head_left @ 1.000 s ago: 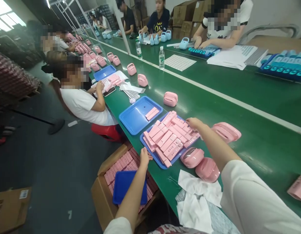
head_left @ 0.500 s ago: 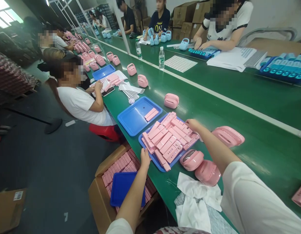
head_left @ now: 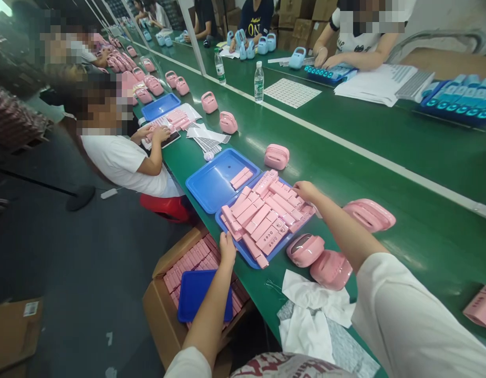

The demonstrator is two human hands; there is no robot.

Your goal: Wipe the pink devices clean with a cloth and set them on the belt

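A blue tray [head_left: 248, 258] heaped with pink rectangular plastic pieces [head_left: 262, 212] is on the green table in front of me. My left hand [head_left: 227, 248] grips its near left edge, fingers mostly hidden under the rim. At the far right edge, my right hand [head_left: 306, 190] holds the same tray, its fingertips partly hidden by the pieces. Touching or overlapping this tray's far left side is a second blue tray [head_left: 211, 184] with a few pink pieces [head_left: 241, 178] in it. Two rounded pink casings [head_left: 304, 250] sit close by the loaded tray's right side.
Below the table edge stands a carton [head_left: 158, 315] of pink pieces with a blue tray [head_left: 203, 296] on top. White cloths [head_left: 317, 299] lie near me. More pink casings [head_left: 369, 215] and a water bottle [head_left: 259, 82] stand on the table [head_left: 416, 252]. A co-worker [head_left: 116, 157] sits at left.
Both hands have shifted the loaded tray slightly left, closer against the second tray. The view has tilted a little. The co-worker at left has moved their hands over the pink pieces.
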